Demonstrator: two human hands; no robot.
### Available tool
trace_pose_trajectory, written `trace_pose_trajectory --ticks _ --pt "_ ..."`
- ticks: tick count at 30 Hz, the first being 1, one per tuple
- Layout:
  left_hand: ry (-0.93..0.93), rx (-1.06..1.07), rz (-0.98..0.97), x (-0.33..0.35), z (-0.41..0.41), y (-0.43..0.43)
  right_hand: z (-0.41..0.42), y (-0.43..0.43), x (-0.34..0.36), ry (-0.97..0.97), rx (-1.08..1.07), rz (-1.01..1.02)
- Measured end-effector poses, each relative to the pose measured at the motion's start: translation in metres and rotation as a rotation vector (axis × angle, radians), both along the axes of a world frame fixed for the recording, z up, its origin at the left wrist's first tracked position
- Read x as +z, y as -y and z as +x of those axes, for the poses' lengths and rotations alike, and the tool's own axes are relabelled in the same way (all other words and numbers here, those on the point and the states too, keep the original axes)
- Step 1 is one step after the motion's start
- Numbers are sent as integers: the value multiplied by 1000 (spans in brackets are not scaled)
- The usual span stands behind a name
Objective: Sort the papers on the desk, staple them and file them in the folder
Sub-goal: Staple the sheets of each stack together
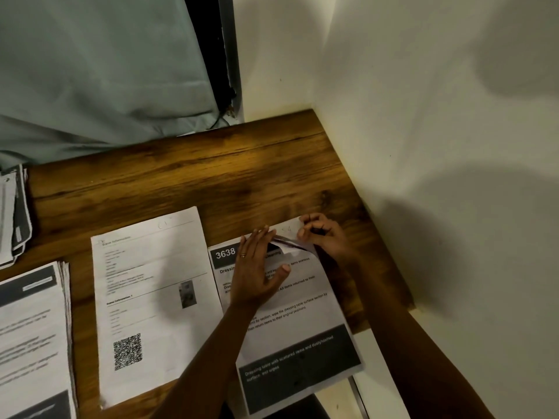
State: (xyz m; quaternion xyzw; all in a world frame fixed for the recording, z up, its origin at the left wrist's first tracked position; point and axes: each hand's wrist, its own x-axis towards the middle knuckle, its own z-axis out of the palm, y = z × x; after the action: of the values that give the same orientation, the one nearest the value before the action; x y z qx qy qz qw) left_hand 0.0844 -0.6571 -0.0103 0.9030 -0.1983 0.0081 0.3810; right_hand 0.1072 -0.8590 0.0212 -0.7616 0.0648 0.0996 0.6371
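We're pressing our spread left hand on the white dark-banded sheet; the nearer right hand is pinching its far-right corner.

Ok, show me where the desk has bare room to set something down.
Bare: the back strip of the desk, between the grey cloth and the sheet tops, reaching the wall. Crowded: the front, with paper stacks, slim gaps between, and the left hand and right hand on the 3638 sheet.
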Motion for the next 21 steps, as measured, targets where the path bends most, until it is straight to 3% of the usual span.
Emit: trace_pose_trajectory --ticks 2,6,9,21 --pt "-15 27 -32 1 -1 1 5 2 0 -4 -85 46" --pt "-45 57 -72 0 -3 1 14 -2 -5 10 -227 -199" --pt "-35 57 -57 -1 -2 0 21 -13 -4 -2 -208 -337" --pt "-31 75 -97 4 -3 1 32 -15 -13 -12 -226 -539"
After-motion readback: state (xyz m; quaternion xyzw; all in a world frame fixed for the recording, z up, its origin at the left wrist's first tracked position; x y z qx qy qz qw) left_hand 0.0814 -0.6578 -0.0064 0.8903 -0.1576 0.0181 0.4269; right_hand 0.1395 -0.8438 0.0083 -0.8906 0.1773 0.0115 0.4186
